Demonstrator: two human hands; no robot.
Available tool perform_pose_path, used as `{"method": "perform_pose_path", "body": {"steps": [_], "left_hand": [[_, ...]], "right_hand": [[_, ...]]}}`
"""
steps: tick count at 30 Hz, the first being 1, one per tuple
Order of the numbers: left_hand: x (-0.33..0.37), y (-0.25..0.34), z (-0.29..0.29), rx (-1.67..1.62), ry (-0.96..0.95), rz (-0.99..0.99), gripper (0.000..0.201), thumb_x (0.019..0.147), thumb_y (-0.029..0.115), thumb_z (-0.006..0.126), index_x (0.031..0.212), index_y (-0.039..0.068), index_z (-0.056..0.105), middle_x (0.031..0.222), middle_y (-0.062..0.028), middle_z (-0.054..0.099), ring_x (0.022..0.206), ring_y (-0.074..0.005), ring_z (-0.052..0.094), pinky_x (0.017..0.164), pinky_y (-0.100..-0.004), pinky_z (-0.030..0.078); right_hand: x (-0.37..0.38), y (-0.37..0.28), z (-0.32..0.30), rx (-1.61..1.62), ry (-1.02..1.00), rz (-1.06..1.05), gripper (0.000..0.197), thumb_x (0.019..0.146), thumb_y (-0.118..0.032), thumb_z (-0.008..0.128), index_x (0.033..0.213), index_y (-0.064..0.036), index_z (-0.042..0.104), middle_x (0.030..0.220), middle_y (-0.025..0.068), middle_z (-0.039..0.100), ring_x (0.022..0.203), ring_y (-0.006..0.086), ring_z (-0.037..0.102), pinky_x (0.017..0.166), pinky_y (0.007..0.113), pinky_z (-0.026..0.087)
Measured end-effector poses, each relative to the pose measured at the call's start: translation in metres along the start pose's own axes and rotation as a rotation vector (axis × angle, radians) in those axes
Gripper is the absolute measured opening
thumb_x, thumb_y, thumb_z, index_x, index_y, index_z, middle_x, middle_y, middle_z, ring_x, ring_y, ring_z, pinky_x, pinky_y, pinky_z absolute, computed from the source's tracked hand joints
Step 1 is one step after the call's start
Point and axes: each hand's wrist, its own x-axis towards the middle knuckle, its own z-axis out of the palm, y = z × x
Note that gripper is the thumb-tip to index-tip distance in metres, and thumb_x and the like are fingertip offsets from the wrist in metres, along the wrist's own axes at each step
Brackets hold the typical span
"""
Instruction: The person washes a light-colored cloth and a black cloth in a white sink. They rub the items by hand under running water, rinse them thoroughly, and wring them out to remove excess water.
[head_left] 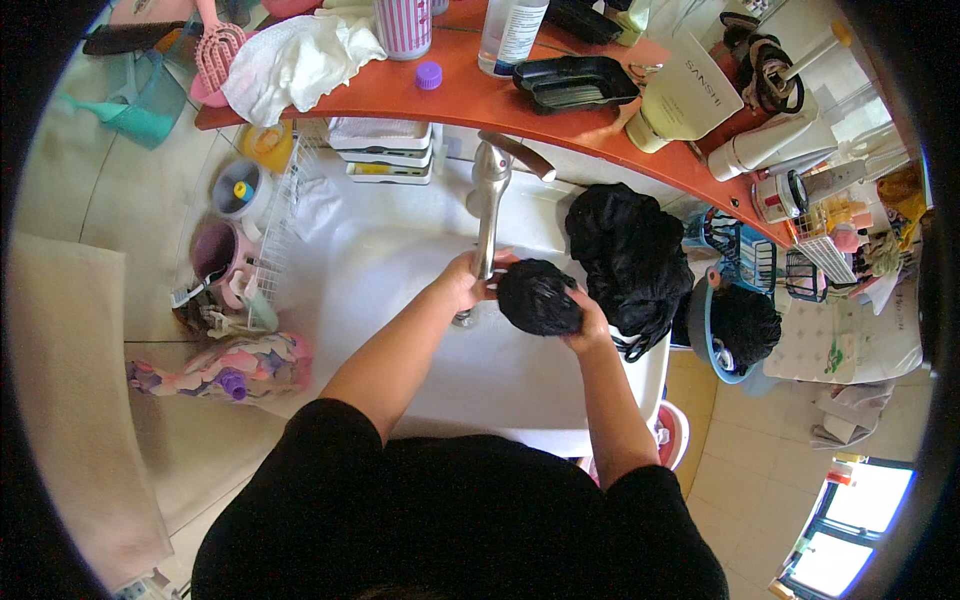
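Note:
Both my hands are over a white sink (400, 300), under the metal tap (488, 205). My left hand (466, 280) and my right hand (588, 322) press from either side on a wet, bunched black cloth (538, 297). A larger heap of black cloth (630, 255) lies on the sink's right rim, just beyond my right hand. Whether water runs from the tap I cannot tell.
An orange shelf (480, 100) above the sink holds a white cloth (295, 60), a striped cup (404, 25), a black tray (575, 82) and bottles. A blue basin (735, 330) with more dark cloth stands at right. Cups and a wire rack (270, 250) stand at left.

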Motion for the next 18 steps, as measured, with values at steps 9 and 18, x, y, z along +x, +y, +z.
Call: {"method": "perform_pose_path", "body": {"steps": [9, 18], "left_hand": [[-0.005, -0.005, -0.02, 0.074, -0.195, -0.3, 0.025, 0.079, 0.026, 0.062, 0.083, 0.002, 0.059, 0.085, -0.0133, 0.064, 0.082, -0.0254, 0.062, 0.08, -0.0372, 0.048], [-0.024, 0.011, -0.022, -0.158, -0.164, -0.147, 0.037, 0.078, 0.023, 0.059, 0.1, -0.006, 0.055, 0.103, -0.0191, 0.059, 0.099, -0.0298, 0.057, 0.092, -0.0372, 0.044]], "right_hand": [[-0.052, 0.017, -0.061, 0.195, -0.037, -0.073, 0.036, 0.074, -0.017, 0.059, 0.109, -0.0092, 0.053, 0.102, 0.0074, 0.06, 0.094, 0.0258, 0.058, 0.082, 0.04, 0.048], [-0.062, 0.022, -0.046, 0.221, 0.048, -0.112, 0.031, 0.073, -0.021, 0.063, 0.1, -0.0077, 0.058, 0.098, 0.0096, 0.063, 0.09, 0.0273, 0.061, 0.083, 0.041, 0.049]]}}
